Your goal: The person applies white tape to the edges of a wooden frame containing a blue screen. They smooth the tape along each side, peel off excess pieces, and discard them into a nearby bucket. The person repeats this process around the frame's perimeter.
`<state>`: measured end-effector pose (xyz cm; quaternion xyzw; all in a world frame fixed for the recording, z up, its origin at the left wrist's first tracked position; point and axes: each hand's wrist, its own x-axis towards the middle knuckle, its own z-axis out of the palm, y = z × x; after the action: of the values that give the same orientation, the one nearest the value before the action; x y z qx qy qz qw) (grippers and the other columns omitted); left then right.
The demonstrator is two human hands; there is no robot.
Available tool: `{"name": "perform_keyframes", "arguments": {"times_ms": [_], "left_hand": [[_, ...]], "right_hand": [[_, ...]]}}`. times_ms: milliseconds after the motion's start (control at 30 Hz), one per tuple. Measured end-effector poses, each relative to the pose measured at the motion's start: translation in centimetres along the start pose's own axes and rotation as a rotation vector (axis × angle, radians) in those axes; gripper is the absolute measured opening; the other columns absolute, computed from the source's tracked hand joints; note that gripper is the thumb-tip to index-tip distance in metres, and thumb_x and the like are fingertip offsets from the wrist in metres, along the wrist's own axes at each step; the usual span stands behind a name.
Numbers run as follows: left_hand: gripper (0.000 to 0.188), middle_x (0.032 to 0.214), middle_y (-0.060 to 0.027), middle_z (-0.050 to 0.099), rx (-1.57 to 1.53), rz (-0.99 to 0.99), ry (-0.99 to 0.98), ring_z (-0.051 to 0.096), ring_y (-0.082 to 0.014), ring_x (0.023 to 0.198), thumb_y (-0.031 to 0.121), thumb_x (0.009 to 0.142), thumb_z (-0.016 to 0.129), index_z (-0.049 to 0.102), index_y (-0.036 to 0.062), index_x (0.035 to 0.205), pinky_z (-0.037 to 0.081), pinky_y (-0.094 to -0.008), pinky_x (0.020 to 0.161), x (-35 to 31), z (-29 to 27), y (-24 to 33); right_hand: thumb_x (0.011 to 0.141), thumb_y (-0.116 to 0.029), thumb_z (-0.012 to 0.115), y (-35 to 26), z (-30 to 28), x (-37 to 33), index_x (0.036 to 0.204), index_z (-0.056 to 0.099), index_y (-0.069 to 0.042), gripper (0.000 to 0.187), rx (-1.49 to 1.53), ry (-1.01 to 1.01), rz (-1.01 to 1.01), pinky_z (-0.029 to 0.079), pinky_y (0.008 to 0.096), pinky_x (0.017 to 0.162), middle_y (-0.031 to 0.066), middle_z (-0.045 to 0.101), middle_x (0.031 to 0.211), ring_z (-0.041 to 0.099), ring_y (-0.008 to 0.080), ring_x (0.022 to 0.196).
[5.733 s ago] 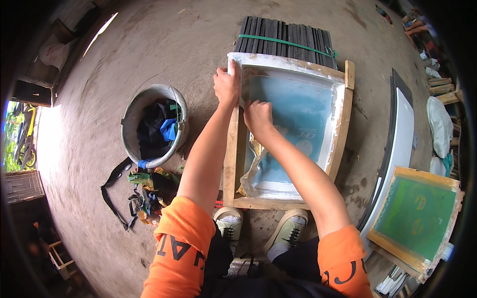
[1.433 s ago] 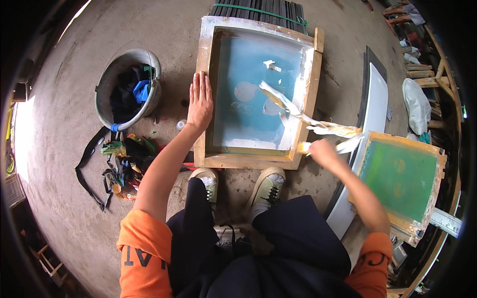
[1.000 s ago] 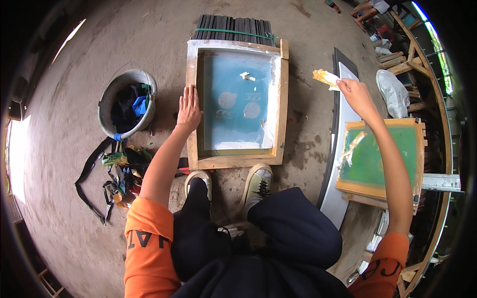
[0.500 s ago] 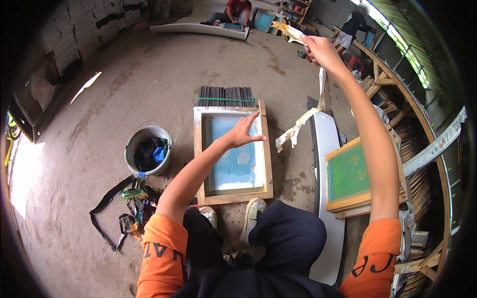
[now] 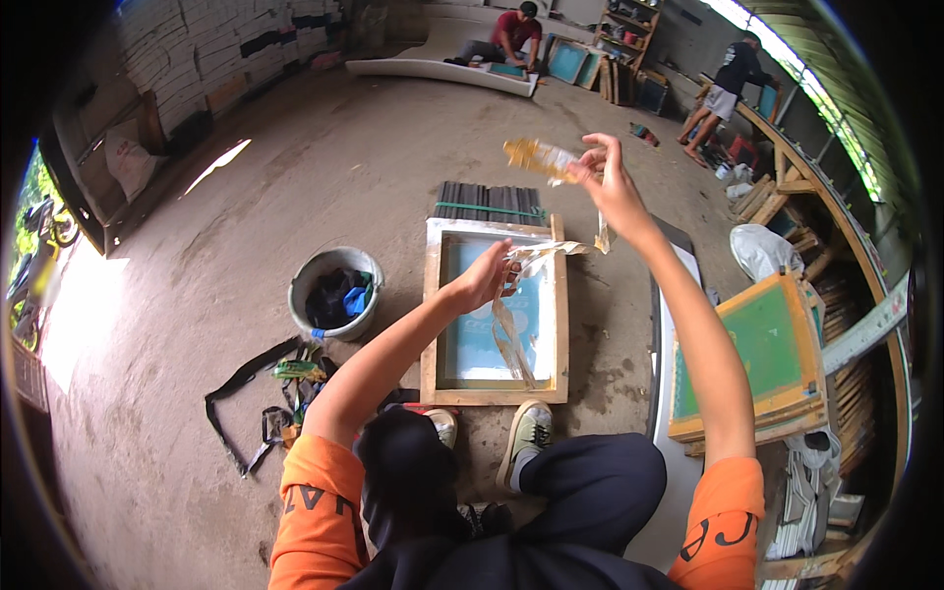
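My right hand (image 5: 612,189) is raised over the work, thumb closed against the fingers on a thin crumpled strip (image 5: 541,252), white with brownish-yellow stains, one yellowed end projecting to the left of the grip. My left hand (image 5: 480,277) is lower, its fingers curled in on the same strip; how firmly they press, I cannot tell. Between my hands the strip sags and twists; beyond the left fingers it hangs in front of the wood-framed screen (image 5: 560,324). Whether its lowest end touches the blue mesh, I cannot determine. The screen is on the floor just beyond my shoes (image 5: 531,429), with a strapped bundle of dark slats (image 5: 484,203) at its far edge. To its left stand a grey bucket (image 5: 369,320) containing dark and blue cloth (image 5: 341,295) and, nearer me, a heap of scraps (image 5: 298,372). To its right are a long white board (image 5: 678,339) and a green screen (image 5: 742,344). Two other people are farther off.
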<state>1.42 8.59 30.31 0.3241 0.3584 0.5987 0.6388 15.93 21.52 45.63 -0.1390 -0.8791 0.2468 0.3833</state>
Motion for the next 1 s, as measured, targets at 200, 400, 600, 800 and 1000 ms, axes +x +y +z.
{"name": "perform_keyframes", "arguments": {"times_ms": [200,400,600,800,1000], "left_hand": [[0.073,0.125,-0.0101,0.050,-0.174,0.105,0.146,0.051,-0.0222,0.112,0.063,0.089,0.038,0.030,0.0111,0.139,0.039,-0.0450,0.100,-9.3,-3.0,4.4],[0.040,0.110,-0.0063,0.061,0.086,0.330,0.541,0.060,-0.0089,0.087,0.007,0.090,0.059,0.050,0.0019,0.128,0.049,-0.0198,0.077,-17.5,-11.9,1.0],[0.030,0.101,-0.0030,0.065,0.430,0.270,0.824,0.058,-0.0048,0.080,0.009,0.089,0.059,0.059,0.0045,0.119,0.049,-0.0188,0.072,-25.1,-14.6,-3.1],[0.030,0.111,-0.0086,0.062,0.887,0.348,1.337,0.062,-0.0140,0.094,-0.005,0.087,0.055,0.060,0.0048,0.114,0.054,-0.0261,0.072,-37.1,-18.8,-8.4],[0.062,0.107,-0.0140,0.059,1.344,0.067,1.527,0.055,-0.0287,0.097,-0.010,0.076,0.054,0.044,0.0112,0.133,0.046,-0.0380,0.087,-34.3,-19.7,-14.1]], "right_hand": [[0.079,-0.025,0.071,1.0,16.5,-3.8,0.139,0.018,-0.008,0.082,0.133,-0.222,-0.216,0.035,0.0432,0.101,0.0156,0.028,0.134,0.038,0.0294,0.117],[0.081,-0.020,0.071,-1.2,30.4,-5.7,0.142,0.015,-0.011,0.083,0.681,-0.354,-0.042,0.025,0.0441,0.109,0.0155,0.028,0.138,0.034,0.0287,0.126],[0.092,-0.027,0.056,-4.5,37.7,-10.2,0.142,0.017,-0.014,0.065,1.037,-0.797,0.176,0.014,0.0449,0.112,0.0129,0.028,0.140,0.030,0.0257,0.130],[0.097,-0.026,0.046,-1.0,37.4,-5.5,0.137,0.030,-0.012,0.046,1.098,-0.631,0.247,0.023,0.0328,0.109,0.0093,0.038,0.132,0.038,0.0188,0.122],[0.088,-0.017,0.056,-3.7,44.6,-10.6,0.116,0.051,-0.007,0.031,0.603,-0.692,-0.132,0.035,0.0373,0.099,0.0130,0.046,0.116,0.045,0.0282,0.111]]}}
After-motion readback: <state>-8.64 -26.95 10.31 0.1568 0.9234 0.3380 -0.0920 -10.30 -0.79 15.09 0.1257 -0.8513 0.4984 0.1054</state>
